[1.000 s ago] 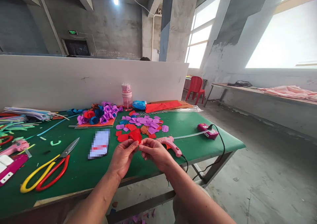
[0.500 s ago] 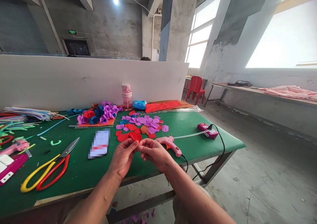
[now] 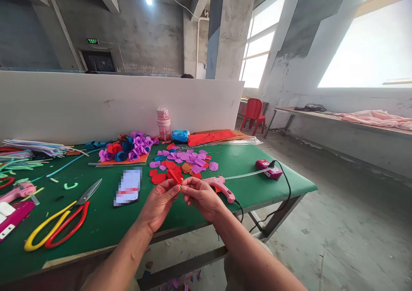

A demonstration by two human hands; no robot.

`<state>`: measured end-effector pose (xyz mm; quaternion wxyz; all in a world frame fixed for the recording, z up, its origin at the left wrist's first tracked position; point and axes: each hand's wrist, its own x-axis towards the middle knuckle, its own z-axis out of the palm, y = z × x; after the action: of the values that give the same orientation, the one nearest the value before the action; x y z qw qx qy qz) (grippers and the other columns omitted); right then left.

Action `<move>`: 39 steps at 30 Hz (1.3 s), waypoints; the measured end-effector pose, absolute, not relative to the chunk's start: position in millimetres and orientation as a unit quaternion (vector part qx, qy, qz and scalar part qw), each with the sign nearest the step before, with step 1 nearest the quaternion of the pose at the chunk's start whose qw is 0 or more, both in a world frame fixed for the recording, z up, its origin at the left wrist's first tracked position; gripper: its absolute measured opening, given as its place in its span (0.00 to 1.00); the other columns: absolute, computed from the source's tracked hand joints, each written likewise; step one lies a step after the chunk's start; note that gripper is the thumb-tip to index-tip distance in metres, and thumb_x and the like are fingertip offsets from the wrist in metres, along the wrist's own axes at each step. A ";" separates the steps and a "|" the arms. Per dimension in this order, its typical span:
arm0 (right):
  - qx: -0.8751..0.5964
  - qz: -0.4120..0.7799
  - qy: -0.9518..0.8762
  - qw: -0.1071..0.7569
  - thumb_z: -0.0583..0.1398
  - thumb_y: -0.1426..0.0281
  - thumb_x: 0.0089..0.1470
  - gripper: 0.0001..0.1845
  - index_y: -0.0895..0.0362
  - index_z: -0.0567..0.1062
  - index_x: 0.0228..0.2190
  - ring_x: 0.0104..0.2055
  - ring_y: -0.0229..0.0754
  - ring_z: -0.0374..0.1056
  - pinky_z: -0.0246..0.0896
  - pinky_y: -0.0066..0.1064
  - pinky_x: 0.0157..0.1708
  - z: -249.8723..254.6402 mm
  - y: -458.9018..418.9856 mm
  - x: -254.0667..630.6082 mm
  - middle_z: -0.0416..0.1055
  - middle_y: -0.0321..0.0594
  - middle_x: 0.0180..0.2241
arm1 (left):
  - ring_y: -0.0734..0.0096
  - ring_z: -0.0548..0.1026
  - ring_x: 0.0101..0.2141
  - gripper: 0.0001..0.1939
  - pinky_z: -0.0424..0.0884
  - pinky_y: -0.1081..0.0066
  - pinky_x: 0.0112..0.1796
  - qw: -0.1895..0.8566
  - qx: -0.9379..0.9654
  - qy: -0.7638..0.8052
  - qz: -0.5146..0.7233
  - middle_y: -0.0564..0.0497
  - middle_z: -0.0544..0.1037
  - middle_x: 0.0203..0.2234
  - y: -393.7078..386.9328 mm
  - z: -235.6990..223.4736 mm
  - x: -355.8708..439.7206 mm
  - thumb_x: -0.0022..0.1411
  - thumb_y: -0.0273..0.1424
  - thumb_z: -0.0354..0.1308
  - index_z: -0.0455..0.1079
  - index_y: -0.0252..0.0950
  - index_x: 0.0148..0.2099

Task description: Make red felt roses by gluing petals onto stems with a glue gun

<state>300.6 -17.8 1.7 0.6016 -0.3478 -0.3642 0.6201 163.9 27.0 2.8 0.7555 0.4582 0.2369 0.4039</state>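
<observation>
My left hand [image 3: 162, 201] and my right hand [image 3: 201, 198] meet fingertip to fingertip over the front of the green table [image 3: 106, 222]. Between them is a red paper petal [image 3: 175, 176], pinched at its lower end and folded upward. Both hands are closed on that end, and the fingers hide it. Just behind lie loose red petals [image 3: 159, 178] and a spread of purple petals [image 3: 189, 157]. A pink glue gun [image 3: 223, 187] rests right of my right hand, with a clear glue stick sticking out of it.
Scissors [image 3: 66, 224] and a phone [image 3: 128, 188] lie to the left. Finished paper flowers [image 3: 137, 147] are heaped farther back, near a pink bottle [image 3: 164, 123]. A magenta power strip [image 3: 268, 171] sits at the right, its black cable hanging over the edge.
The red petal looks narrower and more folded between my fingertips than before. My hands stay nearly in the same place; the view has shifted slightly.
</observation>
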 end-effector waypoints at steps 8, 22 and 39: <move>-0.355 0.625 -0.354 0.598 0.70 0.65 0.34 0.19 0.60 0.70 0.27 0.19 0.28 0.61 0.53 0.20 0.19 2.7 -18.6 298.6 0.66 0.29 0.18 | 0.76 0.69 0.27 0.07 0.64 0.75 0.32 0.740 0.424 0.284 0.440 0.51 0.76 0.22 29.6 0.8 166.0 0.43 0.29 0.68 0.76 0.32 0.27; -0.339 0.626 -0.370 0.597 0.68 0.64 0.38 0.16 0.61 0.71 0.27 0.21 0.29 0.64 0.58 0.23 0.23 -2.6 -17.2 295.7 0.68 0.32 0.22 | 0.77 0.68 0.25 0.08 0.64 0.75 0.30 0.738 0.401 0.281 0.465 0.55 0.73 0.19 27.3 -1.1 166.6 0.42 0.28 0.68 0.71 0.33 0.22; -0.436 0.481 -0.394 0.650 0.65 0.60 0.39 0.16 0.59 0.71 0.23 0.21 0.31 0.60 0.57 0.25 0.24 -2.0 -16.3 291.7 0.64 0.31 0.18 | 0.79 0.66 0.25 0.12 0.64 0.76 0.29 0.712 0.417 0.341 0.450 0.52 0.76 0.23 34.9 -2.1 159.4 0.40 0.30 0.69 0.78 0.33 0.31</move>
<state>291.7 -16.3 -2.0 0.6503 -0.4363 -0.3940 0.4810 159.4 34.9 -2.1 0.7124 0.4168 0.3414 0.4497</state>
